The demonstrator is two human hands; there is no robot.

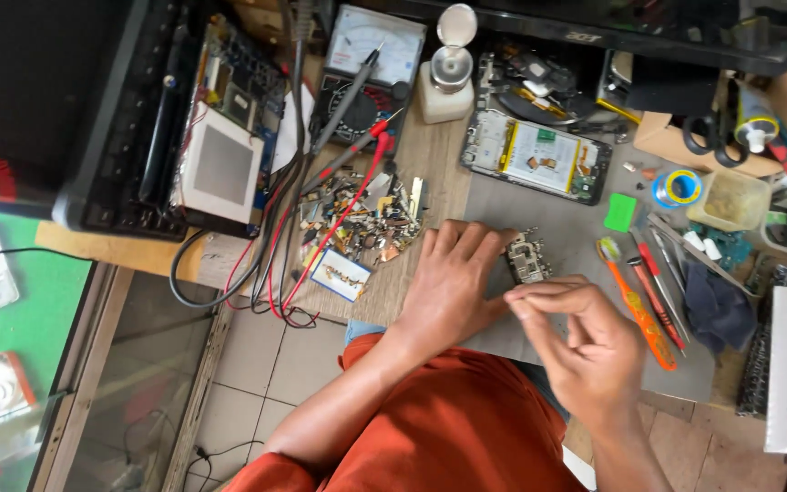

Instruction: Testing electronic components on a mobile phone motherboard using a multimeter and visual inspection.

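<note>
Circuit board (527, 260), a small phone part, lies on the grey mat (539, 205) of the surface, just beyond both hands. Left hand (453, 282) rests flat, fingers spread, fingertips touching the board's edge. Right hand (585, 342) hovers beside it, thumb and forefinger pressed together; whether they pinch anything cannot be told. An orange toothbrush (635, 305) lies to the right, and an opened phone (539, 157) farther back.

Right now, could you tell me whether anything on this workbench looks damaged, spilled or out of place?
Yes: a phone lies opened up with its insides bared behind the grey mat, and a heap of small parts is strewn loose under the red probe lead. The left hand and right hand work on a small circuit board.
</note>
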